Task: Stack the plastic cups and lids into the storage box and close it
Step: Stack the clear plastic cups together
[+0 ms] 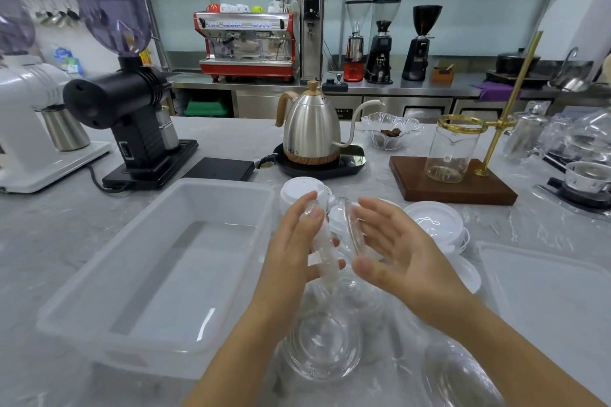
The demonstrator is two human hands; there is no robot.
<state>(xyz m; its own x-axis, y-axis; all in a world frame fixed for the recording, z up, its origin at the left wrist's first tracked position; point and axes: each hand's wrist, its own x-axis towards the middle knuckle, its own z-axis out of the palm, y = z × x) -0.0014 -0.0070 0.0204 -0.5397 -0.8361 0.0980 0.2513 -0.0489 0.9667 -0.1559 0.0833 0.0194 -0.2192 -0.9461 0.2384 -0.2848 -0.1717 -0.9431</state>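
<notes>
My left hand grips a clear plastic cup held on its side above the counter. My right hand faces it and holds a second clear cup between thumb and fingers, rim toward the first cup. The two cups almost touch. The translucent white storage box stands open and empty to the left of my hands. Its lid lies flat at the right. White lids sit behind my hands and to the right. More clear cups lie below my hands and at the lower right.
A steel kettle on its base and a black scale stand behind the box. A black grinder is at the left. A wooden stand with a glass server is at the right, with glassware beyond it.
</notes>
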